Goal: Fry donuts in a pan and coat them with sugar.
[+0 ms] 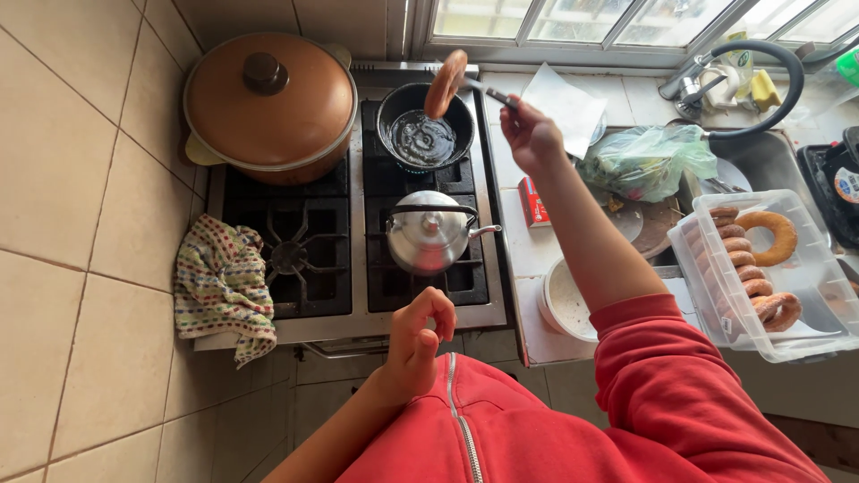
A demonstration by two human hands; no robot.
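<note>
My right hand [530,134] grips a thin metal utensil [490,92] that carries a browned doughnut [445,84] over a small black pot of oil [426,131] on the back burner. My left hand [419,338] hangs near the stove's front edge with its fingers loosely curled and nothing in them. A clear plastic tub [810,295] on the counter to the right holds several fried doughnuts [765,234].
A large copper pot with a lid [268,103] sits on the back left burner. A silver kettle [429,234] occupies the front right burner. A patterned cloth [222,284] lies at the stove's left. A white bowl [565,302], small red box [533,201], green bag [646,159] and sink [769,156] are right.
</note>
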